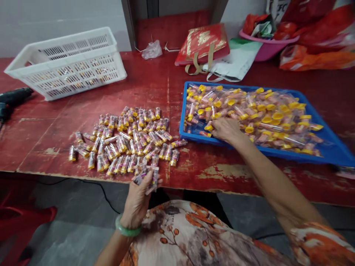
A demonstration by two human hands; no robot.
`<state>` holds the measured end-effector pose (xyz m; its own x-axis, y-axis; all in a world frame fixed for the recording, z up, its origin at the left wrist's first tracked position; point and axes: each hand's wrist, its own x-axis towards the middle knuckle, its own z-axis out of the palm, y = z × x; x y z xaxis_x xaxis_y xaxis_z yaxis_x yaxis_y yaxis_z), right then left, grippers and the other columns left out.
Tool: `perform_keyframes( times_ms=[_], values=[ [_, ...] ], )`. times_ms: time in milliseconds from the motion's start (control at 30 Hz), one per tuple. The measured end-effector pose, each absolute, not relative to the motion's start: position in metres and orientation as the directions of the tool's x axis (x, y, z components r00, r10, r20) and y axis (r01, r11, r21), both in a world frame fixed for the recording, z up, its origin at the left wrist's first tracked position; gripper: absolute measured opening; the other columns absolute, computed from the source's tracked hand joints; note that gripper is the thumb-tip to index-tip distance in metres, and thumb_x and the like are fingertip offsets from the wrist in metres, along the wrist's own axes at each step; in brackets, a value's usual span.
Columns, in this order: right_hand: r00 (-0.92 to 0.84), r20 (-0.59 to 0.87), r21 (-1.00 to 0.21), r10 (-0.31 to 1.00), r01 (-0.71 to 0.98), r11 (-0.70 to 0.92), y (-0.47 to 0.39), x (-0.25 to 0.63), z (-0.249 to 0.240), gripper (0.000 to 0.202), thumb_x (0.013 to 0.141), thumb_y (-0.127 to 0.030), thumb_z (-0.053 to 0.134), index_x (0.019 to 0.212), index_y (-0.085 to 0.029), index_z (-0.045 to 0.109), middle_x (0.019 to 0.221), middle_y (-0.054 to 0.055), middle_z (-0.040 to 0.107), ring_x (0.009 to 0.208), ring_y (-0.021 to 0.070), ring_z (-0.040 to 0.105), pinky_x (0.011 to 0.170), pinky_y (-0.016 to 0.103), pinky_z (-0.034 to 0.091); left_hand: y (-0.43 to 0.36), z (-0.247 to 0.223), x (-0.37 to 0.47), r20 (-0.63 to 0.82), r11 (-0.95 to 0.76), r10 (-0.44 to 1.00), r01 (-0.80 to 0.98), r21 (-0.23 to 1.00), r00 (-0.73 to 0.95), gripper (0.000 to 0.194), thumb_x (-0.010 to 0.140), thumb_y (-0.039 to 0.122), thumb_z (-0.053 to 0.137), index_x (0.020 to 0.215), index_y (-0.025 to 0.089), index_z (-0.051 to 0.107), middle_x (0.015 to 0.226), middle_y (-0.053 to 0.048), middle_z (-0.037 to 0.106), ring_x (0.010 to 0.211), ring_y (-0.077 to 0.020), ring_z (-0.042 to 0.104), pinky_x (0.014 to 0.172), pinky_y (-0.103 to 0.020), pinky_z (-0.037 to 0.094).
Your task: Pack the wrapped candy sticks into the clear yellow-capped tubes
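My left hand (pixel 138 197), with a green bangle at the wrist, is closed around several clear printed wrappers (pixel 148 179) at the table's front edge. Just beyond it, many small wrapped tubes (pixel 122 144) with yellow ends lie spread on the red table. My right hand (pixel 226 130) reaches into the blue tray (pixel 330 142), its fingers pinched at a yellow-capped tube (pixel 209 126) near the tray's left end. Loose tubes with yellow caps and clear film fill much of the tray.
A white slatted basket (pixel 74 66) stands at the back left, beside a dark tool (pixel 15 98). Behind the tray are a red bag (pixel 203 42), a white bag (pixel 234 61) and a pink basin (pixel 266 50). A red stool (pixel 24 221) is lower left.
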<state>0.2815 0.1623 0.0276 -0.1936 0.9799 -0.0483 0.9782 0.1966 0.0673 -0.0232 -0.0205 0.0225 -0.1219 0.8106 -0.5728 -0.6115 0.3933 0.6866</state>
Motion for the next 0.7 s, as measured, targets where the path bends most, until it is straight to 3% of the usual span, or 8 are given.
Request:
perform_keyframes(
  times_ms=[167, 400, 500, 600, 700],
  values=[
    [-0.255, -0.221, 0.112, 0.941, 0.952, 0.284, 0.182, 0.277, 0.022, 0.024, 0.078, -0.015, 0.053, 0.098, -0.011, 0.066, 0.093, 0.016, 0.068, 0.081, 0.0231, 0.06, 0.06, 0.029, 0.031, -0.01, 0.02, 0.004, -0.561, 0.401, 0.825, -0.627, 0.668, -0.07, 0.035, 0.064, 0.025, 0.084, 0.091, 0.013, 0.065, 0.08, -0.003, 0.071, 0.064, -0.0139, 0.068, 0.062, -0.024, 0.058],
    [-0.283, -0.29, 0.024, 0.914, 0.953, 0.303, 0.186, 0.278, 0.033, 0.028, 0.081, -0.028, 0.058, 0.101, -0.01, 0.065, 0.1, 0.019, 0.068, 0.087, 0.0268, 0.062, 0.067, 0.03, 0.036, -0.006, 0.021, 0.012, -0.623, 0.428, 0.781, -0.683, 0.592, -0.05, 0.034, 0.069, 0.01, 0.078, 0.101, 0.013, 0.066, 0.096, -0.008, 0.073, 0.077, -0.017, 0.071, 0.068, -0.026, 0.06],
    [-0.275, -0.238, -0.072, 0.932, 0.961, 0.265, 0.188, 0.279, 0.036, 0.031, 0.076, -0.035, 0.064, 0.096, -0.011, 0.067, 0.103, 0.019, 0.068, 0.095, 0.0284, 0.062, 0.074, 0.031, 0.039, -0.005, 0.024, 0.015, -0.634, 0.48, 0.773, -0.633, 0.608, -0.023, 0.036, 0.072, 0.005, 0.074, 0.106, 0.014, 0.066, 0.1, -0.009, 0.073, 0.081, -0.0191, 0.071, 0.071, -0.027, 0.06],
    [-0.242, -0.141, -0.227, 0.96, 0.952, 0.206, 0.194, 0.284, 0.036, 0.023, 0.067, -0.024, 0.068, 0.087, -0.012, 0.068, 0.1, 0.016, 0.069, 0.097, 0.0274, 0.061, 0.077, 0.029, 0.04, -0.001, 0.025, 0.021, -0.604, 0.486, 0.797, -0.574, 0.659, -0.018, 0.042, 0.073, 0.003, 0.071, 0.112, 0.018, 0.064, 0.103, -0.007, 0.072, 0.089, -0.0211, 0.071, 0.074, -0.029, 0.061],
    [-0.169, 0.01, -0.441, 0.986, 0.884, 0.156, 0.195, 0.293, 0.04, 0.019, 0.063, -0.016, 0.064, 0.081, -0.012, 0.066, 0.096, 0.014, 0.068, 0.095, 0.0254, 0.059, 0.075, 0.028, 0.04, 0.001, 0.028, 0.029, -0.619, 0.507, 0.785, -0.544, 0.668, -0.029, 0.036, 0.076, 0.001, 0.066, 0.107, 0.018, 0.065, 0.097, -0.006, 0.073, 0.084, -0.0193, 0.072, 0.07, -0.027, 0.061]
  ],
)
